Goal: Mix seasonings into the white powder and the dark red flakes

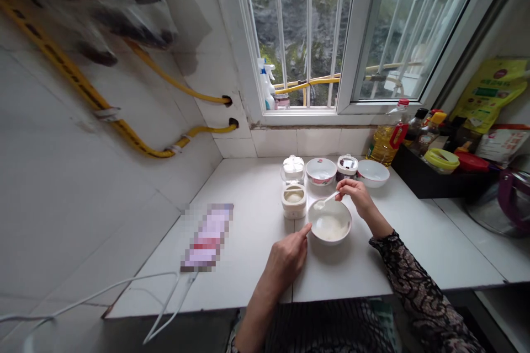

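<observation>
My right hand [355,195] pinches the handle of a small white spoon [325,202], whose bowl is over the far left rim of a white bowl [330,238]. Some whitish contents [331,226] lie at the bottom of that bowl. At the bowl's left side, my left hand [290,253] touches the rim with a finger, its other fingers curled in. Just left of the bowl sits an open cream container [293,209] with pale contents. Behind it is a white container [293,169] with a clear lid.
At the back stand a flowered bowl [321,172], a dark-filled jar [346,165] and another white bowl [373,174]. An oil bottle [385,140] and a black condiment box [414,176] are at right. A blurred phone-like object [209,237] with a white cable lies left.
</observation>
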Demonstrator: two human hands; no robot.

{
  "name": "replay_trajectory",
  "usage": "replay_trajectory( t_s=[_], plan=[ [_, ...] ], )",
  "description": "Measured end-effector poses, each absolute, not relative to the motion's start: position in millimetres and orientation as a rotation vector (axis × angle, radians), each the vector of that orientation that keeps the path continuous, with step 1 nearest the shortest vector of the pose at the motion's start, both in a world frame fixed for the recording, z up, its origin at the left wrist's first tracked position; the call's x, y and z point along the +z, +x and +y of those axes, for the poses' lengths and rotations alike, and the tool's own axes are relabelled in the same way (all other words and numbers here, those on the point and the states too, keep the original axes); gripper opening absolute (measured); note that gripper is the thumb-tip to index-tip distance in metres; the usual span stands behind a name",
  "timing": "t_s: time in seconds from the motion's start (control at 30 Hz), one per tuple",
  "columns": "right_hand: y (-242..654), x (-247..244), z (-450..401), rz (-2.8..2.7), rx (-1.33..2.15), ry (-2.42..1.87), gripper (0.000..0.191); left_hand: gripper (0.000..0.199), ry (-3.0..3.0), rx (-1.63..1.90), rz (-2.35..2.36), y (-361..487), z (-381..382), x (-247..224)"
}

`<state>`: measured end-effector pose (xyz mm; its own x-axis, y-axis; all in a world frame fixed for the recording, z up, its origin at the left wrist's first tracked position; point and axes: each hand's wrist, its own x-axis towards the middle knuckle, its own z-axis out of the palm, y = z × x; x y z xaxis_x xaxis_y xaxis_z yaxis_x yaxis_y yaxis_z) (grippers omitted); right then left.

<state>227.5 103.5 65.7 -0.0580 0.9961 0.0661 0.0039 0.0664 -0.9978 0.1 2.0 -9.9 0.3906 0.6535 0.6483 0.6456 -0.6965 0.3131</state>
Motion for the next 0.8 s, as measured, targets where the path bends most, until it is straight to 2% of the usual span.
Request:
replay_trajectory(
  t_s=[0.2, 0.4, 0.5, 0.63, 0.8],
  plan=[
    [206.0, 73.3, 104.2, -1.366, 0.918, -0.988, 0.008, 0.042, 2.614, 1.248, 1.225, -0.2, 2.8, -13.1],
    [182.6, 71.3, 87.8, -1.919, 0.107, -0.781, 0.013, 0.043, 2.606, 1.207, 1.228, -1.9, 2.4, -12.0],
    [182.4, 71.1, 81.8, -2.0, -0.082, -0.706, 0.018, 0.043, 2.606, 1.208, 1.22, -2.1, 2.3, -12.3],
    [192.3, 73.1, 82.5, -1.803, 0.041, -0.83, 0.012, 0.044, 2.603, 1.213, 1.22, -1.4, 2.6, -13.6],
    [213.1, 71.6, 91.8, -1.532, 0.609, -0.998, 0.007, 0.042, 2.6, 1.221, 1.228, -1.0, 2.0, -12.7]
  ],
)
